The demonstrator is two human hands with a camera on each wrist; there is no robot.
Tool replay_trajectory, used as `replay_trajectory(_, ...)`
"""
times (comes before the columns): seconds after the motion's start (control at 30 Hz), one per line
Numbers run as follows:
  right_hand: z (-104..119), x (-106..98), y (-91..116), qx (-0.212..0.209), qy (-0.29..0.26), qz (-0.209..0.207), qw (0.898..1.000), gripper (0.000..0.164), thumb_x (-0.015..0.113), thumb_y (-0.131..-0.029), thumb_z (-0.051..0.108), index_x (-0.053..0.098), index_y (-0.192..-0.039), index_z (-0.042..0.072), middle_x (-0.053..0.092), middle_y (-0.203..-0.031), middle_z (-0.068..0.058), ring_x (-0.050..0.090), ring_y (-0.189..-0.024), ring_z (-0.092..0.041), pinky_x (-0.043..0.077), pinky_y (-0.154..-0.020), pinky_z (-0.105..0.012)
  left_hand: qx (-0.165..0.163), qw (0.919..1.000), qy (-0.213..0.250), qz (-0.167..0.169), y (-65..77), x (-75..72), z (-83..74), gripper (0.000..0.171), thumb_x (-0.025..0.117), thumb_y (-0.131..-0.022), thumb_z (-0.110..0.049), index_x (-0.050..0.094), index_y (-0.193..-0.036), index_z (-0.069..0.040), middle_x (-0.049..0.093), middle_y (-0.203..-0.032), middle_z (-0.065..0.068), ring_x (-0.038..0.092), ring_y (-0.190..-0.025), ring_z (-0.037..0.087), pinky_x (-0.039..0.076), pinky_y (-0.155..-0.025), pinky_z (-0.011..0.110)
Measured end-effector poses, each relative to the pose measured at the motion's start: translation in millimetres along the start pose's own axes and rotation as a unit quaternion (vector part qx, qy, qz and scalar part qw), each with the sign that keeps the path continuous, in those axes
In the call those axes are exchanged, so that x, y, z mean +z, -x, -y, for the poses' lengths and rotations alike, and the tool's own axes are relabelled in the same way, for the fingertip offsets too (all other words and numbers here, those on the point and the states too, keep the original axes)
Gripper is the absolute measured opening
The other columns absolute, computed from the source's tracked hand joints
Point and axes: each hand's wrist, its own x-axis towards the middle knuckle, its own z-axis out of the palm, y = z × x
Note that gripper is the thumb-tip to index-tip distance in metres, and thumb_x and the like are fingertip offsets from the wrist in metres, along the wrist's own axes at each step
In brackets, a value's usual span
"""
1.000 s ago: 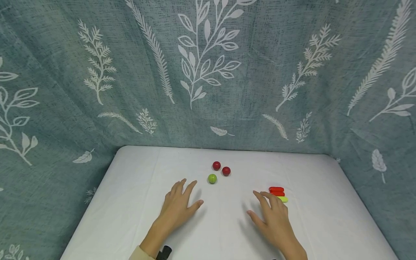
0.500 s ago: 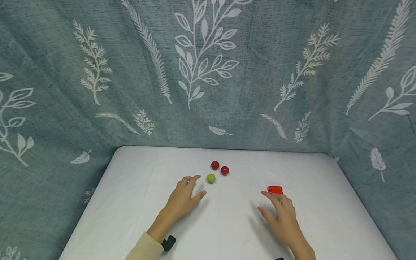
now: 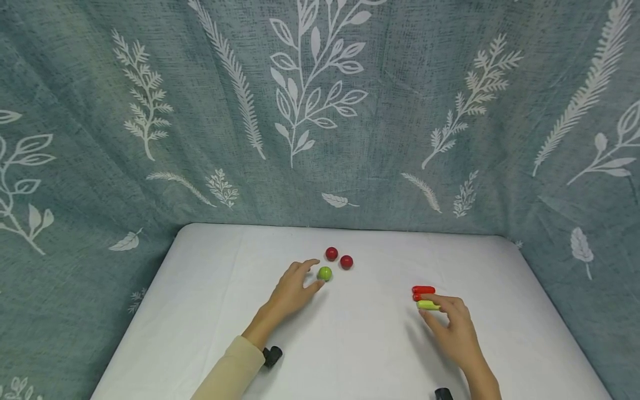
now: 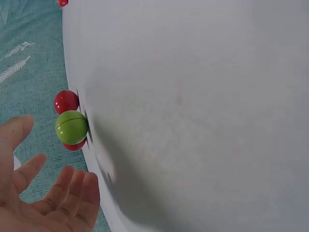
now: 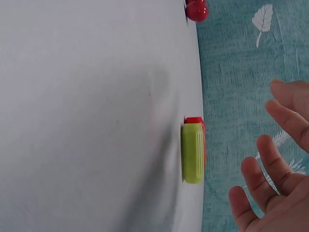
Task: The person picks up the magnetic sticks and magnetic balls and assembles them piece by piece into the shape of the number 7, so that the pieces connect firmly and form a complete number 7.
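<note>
My left hand (image 3: 295, 289) reaches over the table, thumb and forefinger spread on either side of a glossy green ball (image 3: 325, 273). In the left wrist view a seam line runs round the green ball (image 4: 72, 127), and the fingers are apart from it. Two dark red balls (image 3: 331, 254) sit just behind. My right hand (image 3: 452, 328) is over a ribbed yellow-green stick-shaped piece (image 3: 426, 305), thumb and forefinger parted near it. The right wrist view shows a gap between the fingers and the yellow-green piece (image 5: 193, 153). Two red stick-shaped pieces (image 3: 423, 289) lie beside it, one partly covered.
A white cloth covers the table (image 3: 350, 344). Behind and at the sides hangs a blue-green curtain (image 3: 380, 139) with white leaf prints. Black wrist camera mounts (image 3: 272, 356) show at both wrists.
My left hand has moved forward and right, up to the green ball. My right hand has shifted right, beside the yellow-green piece, its thumb and forefinger now around it. The pieces stay put.
</note>
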Motion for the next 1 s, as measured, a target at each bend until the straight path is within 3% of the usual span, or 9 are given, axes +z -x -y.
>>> replay_trajectory(0.17, -13, -2, -3, 0.023, 0.004, 0.003, 1.0, 0.034, 0.078, -0.087, 0.004, 0.069, -0.12, 0.008, 0.057, -0.112, -0.015, 0.054, -0.096, -0.03, 0.043, -0.077, -0.046, 0.001, 0.9999, 0.009, 0.012, -7.3, 4.2, 3.0, 0.052, 0.069, -0.096, -0.035, 0.053, -0.142, -0.017, 0.058, -0.124, 0.013, 0.058, -0.112, 0.027, 0.049, -0.091, 0.048)
replay_trajectory(0.3, -23, -5, -6, 0.038, 0.003, 0.017, 0.999, 0.032, 0.076, -0.089, 0.006, 0.068, -0.12, 0.007, 0.057, -0.113, -0.016, 0.055, -0.095, -0.03, 0.044, -0.076, -0.042, -0.001, 0.9996, 0.015, 0.026, -12.3, 7.8, 7.5, 0.052, 0.069, -0.096, -0.036, 0.053, -0.142, -0.016, 0.058, -0.122, 0.013, 0.058, -0.107, 0.025, 0.049, -0.086, 0.045)
replay_trajectory(0.63, -44, -11, -16, 0.111, -0.004, 0.099, 0.989, 0.033, 0.068, -0.097, 0.015, 0.064, -0.128, 0.005, 0.052, -0.128, -0.027, 0.052, -0.101, -0.033, 0.045, -0.076, -0.041, -0.004, 0.9983, 0.044, 0.039, -19.4, 14.7, 10.3, 0.045, 0.069, -0.095, -0.03, 0.058, -0.138, -0.017, 0.06, -0.114, 0.011, 0.058, -0.1, 0.025, 0.049, -0.082, 0.043)
replay_trajectory(1.0, -54, -6, -18, 0.111, 0.019, 0.107, 0.988, 0.031, 0.068, -0.095, 0.009, 0.064, -0.126, 0.001, 0.055, -0.123, -0.03, 0.054, -0.099, -0.035, 0.046, -0.073, -0.041, -0.009, 0.9986, 0.031, 0.041, -22.3, 18.8, 11.0, 0.044, 0.07, -0.095, -0.028, 0.059, -0.136, -0.017, 0.059, -0.111, 0.011, 0.055, -0.099, 0.023, 0.047, -0.079, 0.043)
